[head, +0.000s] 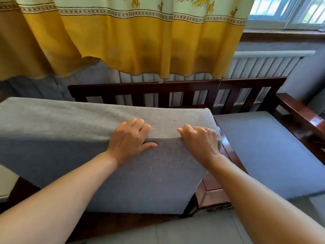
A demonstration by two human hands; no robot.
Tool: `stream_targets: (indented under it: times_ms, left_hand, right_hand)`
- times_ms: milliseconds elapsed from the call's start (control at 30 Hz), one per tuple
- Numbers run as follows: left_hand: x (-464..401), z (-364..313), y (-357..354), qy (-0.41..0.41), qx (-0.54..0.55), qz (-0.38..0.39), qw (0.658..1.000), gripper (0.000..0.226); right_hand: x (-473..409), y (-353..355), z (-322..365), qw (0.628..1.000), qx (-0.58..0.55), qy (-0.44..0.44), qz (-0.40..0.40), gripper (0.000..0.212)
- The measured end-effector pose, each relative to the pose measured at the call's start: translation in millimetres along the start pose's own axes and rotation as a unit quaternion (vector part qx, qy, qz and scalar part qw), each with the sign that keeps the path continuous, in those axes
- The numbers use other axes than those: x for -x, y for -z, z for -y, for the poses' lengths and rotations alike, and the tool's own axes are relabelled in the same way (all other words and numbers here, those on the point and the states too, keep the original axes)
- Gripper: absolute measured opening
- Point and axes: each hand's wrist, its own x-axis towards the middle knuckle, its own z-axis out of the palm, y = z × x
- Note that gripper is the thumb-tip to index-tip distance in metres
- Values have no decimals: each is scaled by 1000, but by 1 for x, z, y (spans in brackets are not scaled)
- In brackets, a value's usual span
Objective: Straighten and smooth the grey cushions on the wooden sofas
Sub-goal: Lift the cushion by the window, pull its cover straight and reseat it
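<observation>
While both arms reach forward from the bottom of the view, the two hands sit close together on the upper edge of a big grey cushion [84,127]. This cushion is lifted and tilted: its lit top face runs to the left, and its shaded front face drops down toward the person, with one lower corner near the floor. The left hand [131,138] lies over the edge with its fingers bent over the top face and its thumb spread out flat on the front face, so it grips the fold of the cushion between fingers and thumb. The right hand [199,140] is just beside it, near the right corner of the cushion; its fingers are curled tightly and its knuckles stand up, and it pinches the fabric at the edge. The hands do not touch each other.

To the right, a second grey cushion [267,152] lies flat on the seat of the wooden sofa [175,87], between the slatted dark backrest and the polished armrest [304,113]. A bare strip of the brown seat frame [212,189] shows between the two cushions. Behind the sofa a yellow curtain [123,43] hangs over a white radiator [263,66], and a window [288,11] is at the upper right.
</observation>
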Motion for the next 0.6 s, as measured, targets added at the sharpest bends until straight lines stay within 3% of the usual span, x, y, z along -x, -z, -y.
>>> stream_targets:
  times_ms: [167, 333, 467, 600]
  left_hand:
    - [17, 18, 10, 10, 20, 9, 1000, 45]
    - [46, 49, 34, 55, 47, 51, 996, 45]
    - [80, 99, 56, 77, 22, 90, 993, 48]
    - [109, 129, 60, 111, -27, 70, 991, 50]
  right_hand:
    - [1, -4, 34, 1000, -23, 15, 1, 34]
    - [-1, -11, 105, 994, -67, 48, 65, 36]
    - [-16, -17, 147, 991, -76, 57, 98, 46]
    - [-34, -33, 187, 994, -73, 42, 73, 36]
